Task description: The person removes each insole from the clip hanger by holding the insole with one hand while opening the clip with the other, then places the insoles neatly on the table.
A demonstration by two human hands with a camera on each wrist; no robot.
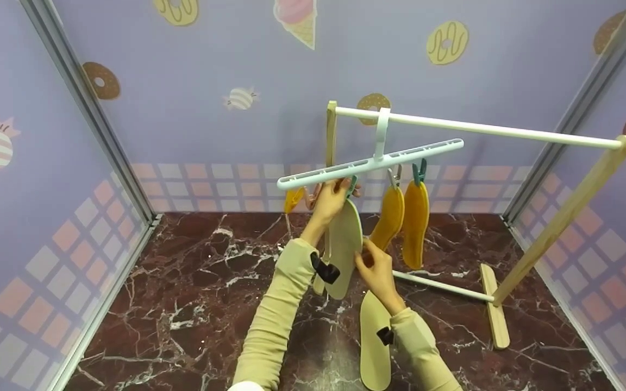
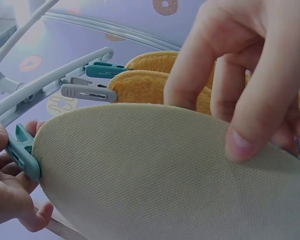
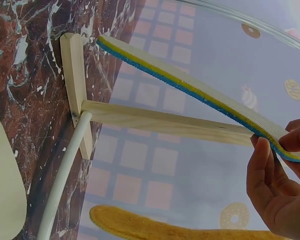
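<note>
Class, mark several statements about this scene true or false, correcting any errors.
1. The left hand grips a teal plastic peg on a flat cream insole. True.
2. A second flat cream insole lies on the dark red marbled tabletop. True.
3. The right hand rests on the tabletop. False: it pinches the first insole's edge.
4. Both fuzzy orange insoles hang from teal pegs. False: one hangs from a grey plastic peg.
5. A pale plastic hanger hangs from a white rail. True.

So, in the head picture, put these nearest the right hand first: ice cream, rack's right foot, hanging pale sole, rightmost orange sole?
1. Hanging pale sole: in the right hand's grip.
2. Rightmost orange sole: up and right.
3. Rack's right foot: farther right.
4. Ice cream: high on the wall.
</note>
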